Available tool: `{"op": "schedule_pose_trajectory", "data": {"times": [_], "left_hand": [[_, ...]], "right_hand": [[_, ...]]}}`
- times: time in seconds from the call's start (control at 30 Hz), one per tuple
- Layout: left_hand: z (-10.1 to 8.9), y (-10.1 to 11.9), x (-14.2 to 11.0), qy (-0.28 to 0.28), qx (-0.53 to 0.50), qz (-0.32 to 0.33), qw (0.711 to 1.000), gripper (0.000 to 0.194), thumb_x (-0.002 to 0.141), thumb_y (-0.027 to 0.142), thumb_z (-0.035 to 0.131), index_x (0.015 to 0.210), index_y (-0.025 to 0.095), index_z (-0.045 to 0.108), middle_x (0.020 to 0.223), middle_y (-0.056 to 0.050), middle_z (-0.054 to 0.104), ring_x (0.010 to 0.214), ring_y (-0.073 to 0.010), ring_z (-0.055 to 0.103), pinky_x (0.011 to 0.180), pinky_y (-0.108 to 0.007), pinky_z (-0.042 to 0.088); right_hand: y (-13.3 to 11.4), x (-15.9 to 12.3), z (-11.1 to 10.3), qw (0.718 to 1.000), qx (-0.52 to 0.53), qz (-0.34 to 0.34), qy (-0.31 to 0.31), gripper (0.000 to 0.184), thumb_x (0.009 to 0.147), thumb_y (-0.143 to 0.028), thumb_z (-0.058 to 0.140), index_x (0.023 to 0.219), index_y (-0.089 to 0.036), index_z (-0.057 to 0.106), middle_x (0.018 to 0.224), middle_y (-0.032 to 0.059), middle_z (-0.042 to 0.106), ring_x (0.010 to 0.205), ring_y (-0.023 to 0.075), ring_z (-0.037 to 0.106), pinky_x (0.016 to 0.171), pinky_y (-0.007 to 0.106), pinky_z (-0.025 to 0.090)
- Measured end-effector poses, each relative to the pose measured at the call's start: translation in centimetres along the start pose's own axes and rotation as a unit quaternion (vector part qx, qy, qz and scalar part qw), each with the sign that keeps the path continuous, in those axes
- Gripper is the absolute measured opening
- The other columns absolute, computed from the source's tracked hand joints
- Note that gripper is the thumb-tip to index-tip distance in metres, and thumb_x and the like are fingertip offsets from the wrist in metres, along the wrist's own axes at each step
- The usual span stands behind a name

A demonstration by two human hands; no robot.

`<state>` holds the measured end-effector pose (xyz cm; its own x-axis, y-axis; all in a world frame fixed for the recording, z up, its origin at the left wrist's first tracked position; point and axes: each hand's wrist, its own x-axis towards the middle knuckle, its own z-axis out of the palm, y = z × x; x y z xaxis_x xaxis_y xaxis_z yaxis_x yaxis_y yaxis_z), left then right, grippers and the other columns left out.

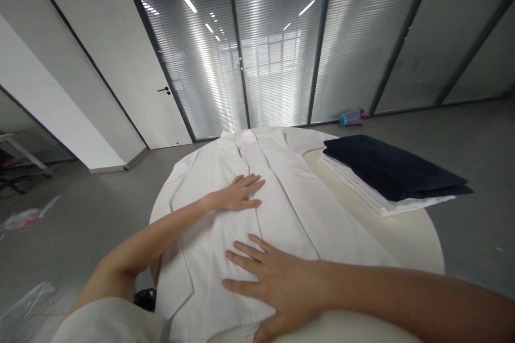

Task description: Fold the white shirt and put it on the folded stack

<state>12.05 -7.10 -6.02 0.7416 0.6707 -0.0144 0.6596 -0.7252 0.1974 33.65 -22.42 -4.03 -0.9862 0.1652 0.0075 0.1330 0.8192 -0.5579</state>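
A white long garment with a front opening, like a coat (289, 193), lies spread over a round table (414, 236), its collar end at the far edge. My left hand (238, 193) rests flat on the middle of it, fingers spread, beside the front seam. Nearer to me, my right hand (277, 276) lies palm down on the lower part with its fingers wide apart. Neither hand holds anything. At the table's right side sits a folded dark navy cloth (390, 166) on top of folded white cloth (362, 187).
Glass partitions with blinds (277, 64) and a white door (116, 59) stand beyond the table. A blue and pink basket (352, 117) lies on the grey floor (483, 134). Clear plastic (28, 305) and a pinkish package (26, 218) lie on the left.
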Motion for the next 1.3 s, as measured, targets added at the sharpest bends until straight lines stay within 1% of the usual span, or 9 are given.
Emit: {"op": "schedule_pose_trajectory", "data": {"times": [0.2, 0.4, 0.53, 0.63, 0.8, 1.0, 1.13, 1.2, 1.3], "left_hand": [[-1.0, -2.4, 3.2, 0.097, 0.004, -0.101, 0.990, 0.055, 0.103, 0.056, 0.032, 0.150, 0.029, 0.043, 0.156, -0.008, 0.045, 0.148, -0.0261, 0.034, 0.121, -0.045, 0.025], [0.6, -4.1, 5.4, 0.076, 0.025, -0.158, 0.984, 0.069, 0.100, 0.062, 0.035, 0.150, 0.016, 0.041, 0.160, -0.017, 0.036, 0.154, -0.0335, 0.016, 0.121, -0.054, 0.018], [0.6, -3.9, 5.0, 0.083, 0.023, -0.144, 0.986, 0.066, 0.103, 0.060, 0.029, 0.150, 0.015, 0.043, 0.160, -0.016, 0.035, 0.154, -0.0318, 0.017, 0.122, -0.053, 0.018], [-0.5, -3.1, 4.1, 0.078, -0.006, -0.085, 0.993, 0.061, 0.105, 0.055, 0.024, 0.149, 0.019, 0.046, 0.161, -0.013, 0.034, 0.153, -0.0296, 0.020, 0.124, -0.054, 0.018], [-1.7, -0.8, 2.1, 0.049, -0.019, -0.007, 0.999, 0.055, 0.104, 0.057, 0.032, 0.150, 0.031, 0.046, 0.163, -0.004, 0.031, 0.155, -0.0289, 0.015, 0.124, -0.057, 0.011], [0.8, 0.2, 1.4, 0.035, -0.007, -0.043, 0.998, 0.062, 0.101, 0.063, 0.031, 0.155, 0.032, 0.037, 0.166, -0.004, 0.022, 0.155, -0.0308, 0.009, 0.123, -0.060, 0.006], [1.2, -2.7, 2.9, 0.076, -0.013, -0.078, 0.994, 0.057, 0.104, 0.059, 0.025, 0.152, 0.034, 0.041, 0.164, -0.001, 0.029, 0.154, -0.0236, 0.019, 0.125, -0.048, 0.017], [0.3, -5.4, 4.1, 0.131, 0.000, -0.147, 0.980, 0.060, 0.104, 0.056, 0.025, 0.154, 0.025, 0.039, 0.165, -0.006, 0.028, 0.154, -0.0238, 0.017, 0.125, -0.045, 0.020], [-1.4, -9.8, 5.9, 0.167, 0.013, -0.265, 0.950, 0.063, 0.104, 0.053, 0.026, 0.155, 0.017, 0.034, 0.164, -0.015, 0.026, 0.154, -0.0305, 0.014, 0.122, -0.051, 0.022]], "right_hand": [[0.2, -0.1, 0.0, 1.000, -0.008, -0.004, 0.001, 0.086, 0.092, -0.067, 0.054, 0.160, -0.022, 0.026, 0.166, 0.0182, 0.008, 0.154, 0.0330, 0.000, 0.122, 0.059, -0.002], [0.1, 0.0, 0.1, 1.000, -0.015, -0.003, 0.004, 0.085, 0.092, -0.066, 0.055, 0.159, -0.021, 0.029, 0.165, 0.0196, 0.012, 0.154, 0.0332, 0.003, 0.122, 0.059, 0.000], [0.1, 0.0, 0.0, 1.000, -0.022, 0.001, 0.004, 0.086, 0.091, -0.066, 0.056, 0.159, -0.022, 0.028, 0.166, 0.0190, 0.011, 0.154, 0.0340, 0.002, 0.122, 0.059, 0.000], [0.1, 0.0, 0.0, 1.000, -0.025, -0.001, 0.005, 0.085, 0.091, -0.065, 0.056, 0.159, -0.022, 0.029, 0.166, 0.0187, 0.011, 0.154, 0.0342, 0.002, 0.123, 0.059, 0.001], [0.3, 0.0, 0.3, 1.000, -0.026, -0.001, 0.004, 0.086, 0.091, -0.067, 0.056, 0.159, -0.022, 0.028, 0.166, 0.0176, 0.011, 0.154, 0.0338, 0.002, 0.122, 0.059, 0.001], [0.3, 0.1, 0.3, 1.000, -0.025, 0.002, 0.002, 0.086, 0.091, -0.068, 0.054, 0.159, -0.022, 0.028, 0.167, 0.0176, 0.010, 0.154, 0.0334, 0.001, 0.122, 0.058, 0.000], [0.1, 0.0, 0.1, 1.000, -0.019, 0.001, -0.005, 0.085, 0.092, -0.066, 0.053, 0.160, -0.021, 0.027, 0.166, 0.0193, 0.010, 0.154, 0.0338, 0.001, 0.122, 0.059, -0.001], [0.1, -0.1, 0.1, 1.000, -0.022, -0.001, -0.001, 0.085, 0.092, -0.065, 0.054, 0.160, -0.021, 0.027, 0.166, 0.0200, 0.010, 0.154, 0.0346, 0.001, 0.122, 0.060, -0.001], [0.2, -0.2, 0.3, 0.999, -0.032, -0.013, 0.011, 0.084, 0.093, -0.061, 0.057, 0.160, -0.020, 0.027, 0.165, 0.0207, 0.012, 0.153, 0.0357, 0.003, 0.121, 0.062, 0.002]]}}
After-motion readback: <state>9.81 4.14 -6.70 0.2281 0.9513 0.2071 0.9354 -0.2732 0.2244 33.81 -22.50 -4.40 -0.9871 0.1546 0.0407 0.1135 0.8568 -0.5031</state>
